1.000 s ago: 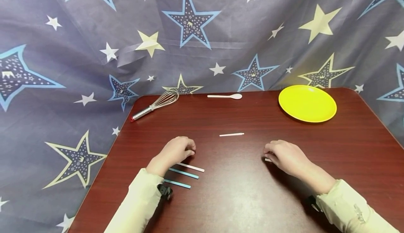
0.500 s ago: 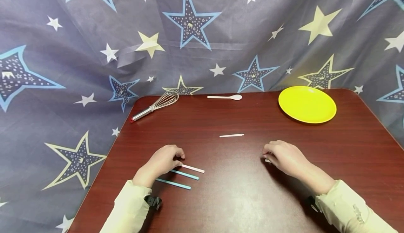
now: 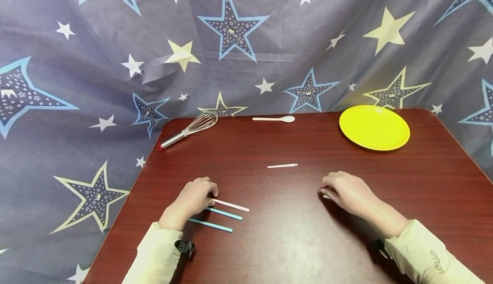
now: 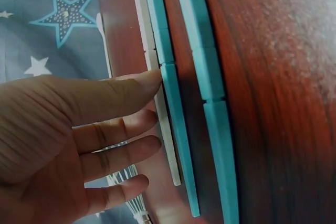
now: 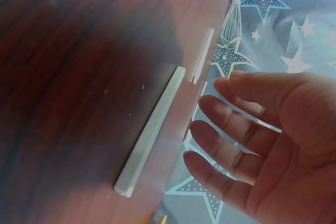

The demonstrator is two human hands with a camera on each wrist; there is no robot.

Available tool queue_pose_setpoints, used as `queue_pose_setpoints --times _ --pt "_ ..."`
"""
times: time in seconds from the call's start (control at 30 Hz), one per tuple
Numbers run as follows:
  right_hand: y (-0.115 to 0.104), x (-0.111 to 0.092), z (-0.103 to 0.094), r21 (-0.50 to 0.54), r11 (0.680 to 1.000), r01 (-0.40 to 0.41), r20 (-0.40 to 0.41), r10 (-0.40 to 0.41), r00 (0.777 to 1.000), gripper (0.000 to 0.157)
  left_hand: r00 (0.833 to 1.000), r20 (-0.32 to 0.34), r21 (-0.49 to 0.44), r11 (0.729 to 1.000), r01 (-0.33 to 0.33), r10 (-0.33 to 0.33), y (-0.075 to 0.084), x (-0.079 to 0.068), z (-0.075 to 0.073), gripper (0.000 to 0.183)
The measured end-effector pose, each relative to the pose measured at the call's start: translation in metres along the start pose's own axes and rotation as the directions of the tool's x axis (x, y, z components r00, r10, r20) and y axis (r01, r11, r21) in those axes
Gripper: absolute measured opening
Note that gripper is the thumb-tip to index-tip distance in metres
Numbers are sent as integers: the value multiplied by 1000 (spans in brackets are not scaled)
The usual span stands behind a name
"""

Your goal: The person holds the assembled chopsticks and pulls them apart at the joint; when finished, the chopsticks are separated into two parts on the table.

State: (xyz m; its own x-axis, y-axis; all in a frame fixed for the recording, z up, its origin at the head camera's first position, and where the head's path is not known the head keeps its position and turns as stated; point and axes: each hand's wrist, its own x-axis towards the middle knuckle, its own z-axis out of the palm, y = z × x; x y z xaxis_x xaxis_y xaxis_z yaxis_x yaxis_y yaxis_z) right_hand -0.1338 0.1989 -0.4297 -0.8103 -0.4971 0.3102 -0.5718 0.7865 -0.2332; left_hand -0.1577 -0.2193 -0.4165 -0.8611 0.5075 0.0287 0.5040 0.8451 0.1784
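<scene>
My left hand pinches a slim white chopstick on the table, the thumb on its near side; the index finger is mostly hidden in the left wrist view. The other fingers are loosely bent. Two teal chopsticks lie alongside, with joint lines across them. At the right, my right hand hovers beside a tapered white chopstick piece, fingers relaxed and apart from it in the right wrist view. Between the hands and farther back lies another short white chopstick piece with a narrower end.
On the brown table, a whisk lies at the back left and a white spoon along the back edge. A yellow plate sits at the back right. A star-patterned cloth hangs behind the table.
My left hand has moved left and toward me, along the white chopstick, uncovering more of it. The chopsticks stay where they were. The right hand has hardly moved.
</scene>
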Motion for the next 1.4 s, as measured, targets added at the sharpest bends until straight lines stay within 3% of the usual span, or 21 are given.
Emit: queue_pose_setpoints --times 0.17,0.53,0.73,1.1,1.4 --pt "1 0 0 -3 1000 -4 7 4 1000 14 1000 -28 28 1000 -10 11 1 2 5 26" --pt "0 0 1 -7 1000 -7 16 7 1000 13 999 -17 58 998 -37 38 2 4 10 32" --pt "0 1 1 -5 1000 -16 20 16 1000 12 998 -48 19 999 -48 49 6 7 8 31" --pt "-2 2 3 -10 1000 -3 1 3 1000 11 990 -117 -65 994 -90 82 34 24 6 24" --pt "-11 8 3 26 1000 -16 -13 17 1000 6 988 -116 -147 982 -117 101 66 42 14 16"
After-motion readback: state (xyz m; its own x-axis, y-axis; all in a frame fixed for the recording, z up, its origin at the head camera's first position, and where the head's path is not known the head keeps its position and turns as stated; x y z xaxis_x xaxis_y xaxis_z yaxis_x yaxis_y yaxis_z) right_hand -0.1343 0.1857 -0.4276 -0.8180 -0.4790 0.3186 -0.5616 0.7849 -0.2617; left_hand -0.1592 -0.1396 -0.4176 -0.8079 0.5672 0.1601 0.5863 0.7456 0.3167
